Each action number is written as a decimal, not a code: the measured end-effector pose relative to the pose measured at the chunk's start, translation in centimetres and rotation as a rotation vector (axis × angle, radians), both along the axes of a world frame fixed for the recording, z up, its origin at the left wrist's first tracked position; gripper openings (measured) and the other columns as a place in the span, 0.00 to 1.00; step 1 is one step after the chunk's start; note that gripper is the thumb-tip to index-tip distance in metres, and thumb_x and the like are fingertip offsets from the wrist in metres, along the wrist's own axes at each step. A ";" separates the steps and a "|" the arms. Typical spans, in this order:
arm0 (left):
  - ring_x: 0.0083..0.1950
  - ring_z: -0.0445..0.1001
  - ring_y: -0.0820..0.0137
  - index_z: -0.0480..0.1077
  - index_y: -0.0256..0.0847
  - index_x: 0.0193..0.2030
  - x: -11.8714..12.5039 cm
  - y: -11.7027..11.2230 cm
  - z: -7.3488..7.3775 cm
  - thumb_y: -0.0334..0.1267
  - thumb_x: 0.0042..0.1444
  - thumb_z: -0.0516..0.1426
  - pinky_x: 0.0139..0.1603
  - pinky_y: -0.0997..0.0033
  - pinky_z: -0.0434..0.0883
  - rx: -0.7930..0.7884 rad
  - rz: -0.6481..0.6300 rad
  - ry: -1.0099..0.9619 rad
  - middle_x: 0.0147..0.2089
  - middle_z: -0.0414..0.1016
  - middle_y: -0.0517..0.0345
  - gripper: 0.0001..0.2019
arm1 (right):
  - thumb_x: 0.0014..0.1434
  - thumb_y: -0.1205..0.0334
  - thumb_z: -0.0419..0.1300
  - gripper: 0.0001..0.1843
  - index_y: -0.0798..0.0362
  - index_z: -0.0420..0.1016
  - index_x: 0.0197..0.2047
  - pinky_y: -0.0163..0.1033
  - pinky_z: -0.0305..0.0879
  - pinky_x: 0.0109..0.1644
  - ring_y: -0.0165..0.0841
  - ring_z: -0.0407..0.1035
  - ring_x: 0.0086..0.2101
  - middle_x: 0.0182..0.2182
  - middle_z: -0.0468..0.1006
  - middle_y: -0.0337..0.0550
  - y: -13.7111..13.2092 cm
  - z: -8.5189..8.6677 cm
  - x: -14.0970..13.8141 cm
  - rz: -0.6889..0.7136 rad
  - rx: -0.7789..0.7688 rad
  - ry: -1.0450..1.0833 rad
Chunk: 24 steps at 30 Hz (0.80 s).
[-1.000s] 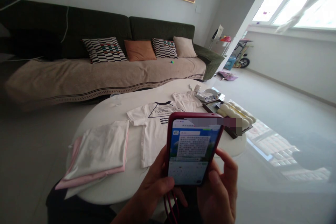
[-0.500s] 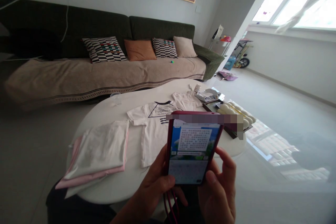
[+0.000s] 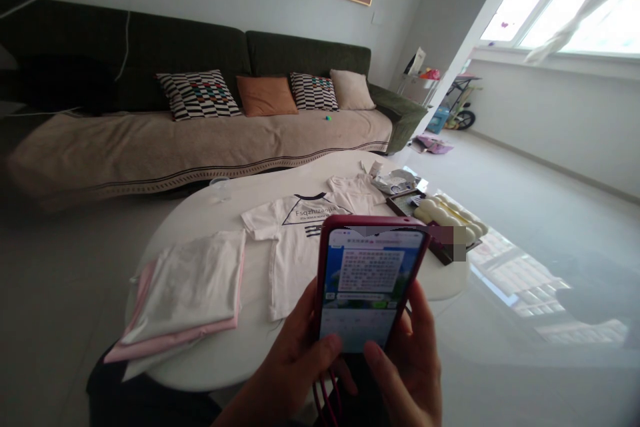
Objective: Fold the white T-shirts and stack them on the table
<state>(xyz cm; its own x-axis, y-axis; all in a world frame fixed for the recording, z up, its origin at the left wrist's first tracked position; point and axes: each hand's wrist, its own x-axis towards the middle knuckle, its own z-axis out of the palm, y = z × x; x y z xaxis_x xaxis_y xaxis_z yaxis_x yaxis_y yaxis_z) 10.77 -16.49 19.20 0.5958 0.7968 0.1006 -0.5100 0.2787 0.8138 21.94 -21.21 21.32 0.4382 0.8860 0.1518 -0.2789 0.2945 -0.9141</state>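
Both my hands hold a phone (image 3: 367, 287) in a dark red case, upright before me, its screen lit with a chat and a keyboard. My left hand (image 3: 295, 360) wraps its left edge, thumb lying on the lower left of the screen. My right hand (image 3: 410, 367) cups the right edge, thumb resting over the bottom of the screen. Red cords (image 3: 323, 400) hang from the phone's base. Behind the phone a white printed T-shirt (image 3: 290, 240) lies spread flat on a round white table (image 3: 240, 347).
A folded stack of white and pink clothes (image 3: 185, 293) sits at the table's left. A smaller white garment (image 3: 355, 190), a crumpled packet (image 3: 395, 181) and a dark tray with pale rolls (image 3: 450, 217) lie at the far right. A long sofa (image 3: 200, 127) with cushions stands behind.
My right thumb has swung left across the bottom of the phone's screen. The text on the screen has shifted. The phone has barely moved.
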 end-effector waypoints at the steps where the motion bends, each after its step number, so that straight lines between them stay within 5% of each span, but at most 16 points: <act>1: 0.48 0.75 0.57 0.51 0.57 0.66 0.0 -0.1 0.1 0.38 0.58 0.56 0.31 0.72 0.77 -0.013 0.004 0.012 0.60 0.67 0.49 0.30 | 0.57 0.62 0.61 0.32 0.36 0.58 0.63 0.44 0.70 0.49 0.38 0.70 0.50 0.53 0.73 0.41 0.0 -0.1 0.0 -0.005 0.000 -0.010; 18: 0.52 0.72 0.61 0.51 0.62 0.65 0.1 0.5 -0.3 0.34 0.61 0.53 0.35 0.77 0.77 0.125 -0.089 -0.158 0.60 0.67 0.54 0.29 | 0.59 0.61 0.59 0.27 0.37 0.60 0.61 0.42 0.72 0.46 0.38 0.71 0.48 0.51 0.75 0.41 0.3 -0.7 0.0 -0.060 -0.033 0.048; 24: 0.42 0.76 0.69 0.48 0.62 0.66 0.3 0.3 -0.2 0.31 0.61 0.53 0.32 0.79 0.77 0.135 -0.042 -0.091 0.58 0.68 0.52 0.30 | 0.59 0.60 0.59 0.29 0.38 0.59 0.62 0.47 0.70 0.50 0.41 0.69 0.51 0.54 0.73 0.43 0.0 -0.8 0.5 0.011 0.018 0.057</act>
<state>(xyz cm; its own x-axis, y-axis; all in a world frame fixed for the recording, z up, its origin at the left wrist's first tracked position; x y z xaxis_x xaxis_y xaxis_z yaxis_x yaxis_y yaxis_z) 11.03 -16.17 18.99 0.6119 0.7470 0.2600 -0.5736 0.1928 0.7961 22.39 -21.17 20.50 0.4370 0.8880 0.1433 -0.3331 0.3077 -0.8913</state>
